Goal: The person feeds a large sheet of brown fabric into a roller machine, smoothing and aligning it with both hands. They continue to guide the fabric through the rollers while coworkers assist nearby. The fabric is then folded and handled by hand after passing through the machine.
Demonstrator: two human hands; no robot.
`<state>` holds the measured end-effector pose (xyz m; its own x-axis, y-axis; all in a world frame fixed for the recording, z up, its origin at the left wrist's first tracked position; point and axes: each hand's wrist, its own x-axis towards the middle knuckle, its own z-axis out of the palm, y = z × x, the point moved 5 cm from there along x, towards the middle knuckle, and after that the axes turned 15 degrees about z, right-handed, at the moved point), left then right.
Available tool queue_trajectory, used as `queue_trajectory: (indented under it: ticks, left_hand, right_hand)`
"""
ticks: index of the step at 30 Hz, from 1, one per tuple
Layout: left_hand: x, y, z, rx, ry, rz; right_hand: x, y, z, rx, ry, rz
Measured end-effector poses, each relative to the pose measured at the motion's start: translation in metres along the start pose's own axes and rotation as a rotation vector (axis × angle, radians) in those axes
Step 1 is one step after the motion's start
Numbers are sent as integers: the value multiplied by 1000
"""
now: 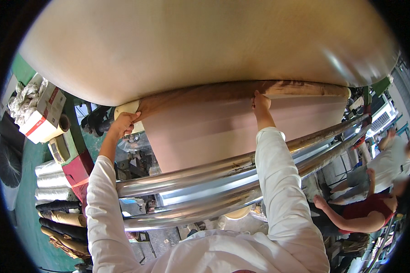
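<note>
A broad pinkish sheet (205, 132) stretches below a large, shiny tan roller (205, 45). Along the sheet's upper edge runs a brown, glossy film (191, 99), close under the roller. At its left end, beside a pale roll end (128, 109), my left hand (123, 123) is closed with thumb and fingers pinching the film's edge. Farther right, my right hand (261, 103) is closed in a fist at the film's lower edge and seems to grip it; its fingertips are partly hidden. Both arms reach forward over the metal bars.
Shiny metal rollers (191, 178) cross between my body and the sheet. On the left stand a white box (43, 113) with crumpled plastic and several stacked rolls (57, 182). At the right are a person in a red top (369, 211) and another in light clothes (382, 168).
</note>
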<state>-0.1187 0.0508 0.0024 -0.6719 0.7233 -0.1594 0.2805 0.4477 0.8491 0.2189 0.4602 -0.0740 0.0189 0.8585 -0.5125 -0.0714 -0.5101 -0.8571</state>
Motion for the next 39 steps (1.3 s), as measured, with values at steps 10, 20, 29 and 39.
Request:
queue_trajectory:
  ticks: [10,20,29,39]
  left_hand:
    - [14,0,1,153,69,100]
    - [4,-10,-17,365,198,266]
    - [81,-87,-24,712,326,926]
    - [28,-21,3,1043,214,919]
  right_hand:
    - [64,-41,-54,222,266,89]
    - [42,-34,-27,-36,470,63]
    - [-46,-53,-8,670,-391,-408]
    - [-374,58,-256,240,-24,-497]
